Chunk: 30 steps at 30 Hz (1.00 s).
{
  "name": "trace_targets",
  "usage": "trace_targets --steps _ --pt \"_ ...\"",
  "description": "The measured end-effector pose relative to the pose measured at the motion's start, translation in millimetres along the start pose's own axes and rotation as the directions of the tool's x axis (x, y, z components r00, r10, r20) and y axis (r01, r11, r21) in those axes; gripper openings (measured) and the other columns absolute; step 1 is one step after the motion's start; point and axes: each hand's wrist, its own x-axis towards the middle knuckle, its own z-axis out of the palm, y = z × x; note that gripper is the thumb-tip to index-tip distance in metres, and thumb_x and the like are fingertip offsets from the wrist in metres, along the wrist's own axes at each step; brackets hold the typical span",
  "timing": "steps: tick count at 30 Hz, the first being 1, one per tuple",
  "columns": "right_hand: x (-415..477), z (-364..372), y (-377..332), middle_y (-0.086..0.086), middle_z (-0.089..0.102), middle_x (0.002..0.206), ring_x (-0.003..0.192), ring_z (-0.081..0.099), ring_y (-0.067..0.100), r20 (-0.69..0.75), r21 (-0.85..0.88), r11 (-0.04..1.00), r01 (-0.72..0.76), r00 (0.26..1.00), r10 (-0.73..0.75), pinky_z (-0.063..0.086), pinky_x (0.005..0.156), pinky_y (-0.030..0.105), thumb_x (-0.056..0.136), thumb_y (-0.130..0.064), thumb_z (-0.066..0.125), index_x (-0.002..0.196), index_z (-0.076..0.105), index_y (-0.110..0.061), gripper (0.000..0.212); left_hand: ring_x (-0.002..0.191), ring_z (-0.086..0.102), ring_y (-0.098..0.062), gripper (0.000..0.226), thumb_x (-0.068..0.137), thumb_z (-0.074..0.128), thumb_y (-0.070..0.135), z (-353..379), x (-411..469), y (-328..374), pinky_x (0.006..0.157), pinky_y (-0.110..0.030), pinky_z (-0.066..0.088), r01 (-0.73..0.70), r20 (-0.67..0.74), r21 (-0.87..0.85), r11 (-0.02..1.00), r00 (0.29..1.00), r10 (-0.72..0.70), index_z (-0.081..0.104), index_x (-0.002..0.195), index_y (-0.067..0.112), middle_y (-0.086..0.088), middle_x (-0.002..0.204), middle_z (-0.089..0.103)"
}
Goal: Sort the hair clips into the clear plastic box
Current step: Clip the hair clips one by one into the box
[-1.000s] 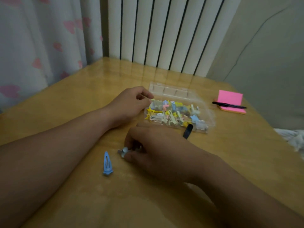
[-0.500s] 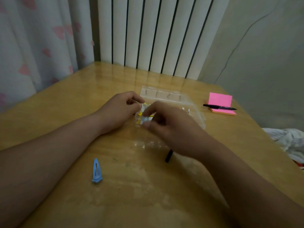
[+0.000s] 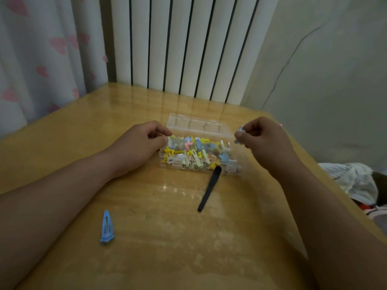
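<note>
Clear plastic box [image 3: 227,130] sits at 12 o'clock, crammed with clips. My left hand [image 3: 138,143] pinches its near-left corner; my right hand [image 3: 261,139] pinches a small pale clip [image 3: 239,131] at 1 o'clock. I reckon next it drops in, then the blue clip [image 3: 106,228] at 7.

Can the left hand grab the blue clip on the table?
Probably yes. The blue clip lies alone on the table near the left forearm; the left hand would first let go of the box.
</note>
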Motion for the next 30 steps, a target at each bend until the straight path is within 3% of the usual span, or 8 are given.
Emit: trace_targets --steps 4,7,12,17,20,24,30 --pt "-4 5 -3 -0.004 0.072 0.091 0.082 0.069 0.012 0.157 -0.157 0.986 0.064 0.987 -0.039 0.052 0.066 0.029 0.092 -0.032 0.081 0.103 0.067 -0.022 0.021 0.105 0.069 -0.016 0.017 0.100 0.068 0.022 0 0 0 0.096 -0.036 0.053 -0.005 0.005 0.006 1.000 1.000 0.004 0.076 0.111 0.031 0.003 0.106 0.075" --pt "-7 10 -4 -0.004 0.071 0.093 0.085 0.069 0.014 0.220 -0.261 0.957 0.128 0.973 -0.070 0.061 0.075 0.038 0.091 -0.033 0.082 0.098 0.069 -0.023 0.019 0.105 0.069 -0.017 0.016 0.100 0.068 0.022 0 0 0 0.097 -0.036 0.053 -0.010 0.004 0.001 1.000 1.000 0.010 0.076 0.111 0.031 0.004 0.105 0.075" --pt "-10 13 -7 -0.008 0.070 0.090 0.077 0.068 0.011 0.226 -0.355 0.917 0.185 0.968 -0.107 0.064 0.077 0.045 0.092 -0.036 0.080 0.094 0.068 -0.025 0.016 0.106 0.068 -0.015 0.017 0.101 0.067 0.022 -1 -3 3 0.089 -0.025 0.051 -0.017 0.007 0.006 1.000 1.000 0.017 0.076 0.114 0.028 0.002 0.109 0.074" --pt "-13 13 -11 -0.007 0.071 0.085 0.072 0.069 0.011 0.245 -0.399 0.896 0.195 0.964 -0.100 0.064 0.076 0.045 0.092 -0.038 0.080 0.091 0.069 -0.022 0.019 0.104 0.068 -0.014 0.017 0.102 0.067 0.023 -1 -3 4 0.089 -0.023 0.051 -0.016 0.009 0.017 1.000 1.000 0.016 0.076 0.114 0.029 0.002 0.109 0.074" --pt "-13 13 -13 -0.004 0.072 0.082 0.071 0.068 0.013 0.256 -0.431 0.881 0.194 0.963 -0.087 0.062 0.072 0.042 0.094 -0.040 0.077 0.088 0.072 -0.021 0.020 0.103 0.068 -0.015 0.016 0.101 0.067 0.023 -1 -3 3 0.091 -0.029 0.053 -0.017 0.008 0.019 1.000 1.000 0.017 0.076 0.113 0.030 0.002 0.107 0.074" --pt "-17 13 -18 0.002 0.067 0.067 0.063 0.064 0.020 0.250 -0.498 0.848 0.183 0.966 -0.062 0.050 0.058 0.031 0.097 -0.050 0.070 0.074 0.071 -0.020 0.038 0.101 0.068 -0.015 0.017 0.101 0.066 0.024 -1 -2 3 0.089 -0.029 0.053 -0.017 0.006 0.024 1.000 1.000 0.017 0.076 0.113 0.031 0.003 0.106 0.074" --pt "-17 14 -18 0.004 0.071 0.067 0.063 0.069 0.023 0.216 -0.504 0.849 0.160 0.975 -0.055 0.062 0.066 0.040 0.100 -0.051 0.065 0.079 0.077 -0.018 0.041 0.103 0.068 -0.019 0.016 0.101 0.066 0.024 -1 -4 5 0.093 -0.036 0.054 -0.010 0.005 0.025 1.000 1.000 0.010 0.076 0.113 0.030 0.001 0.107 0.075"
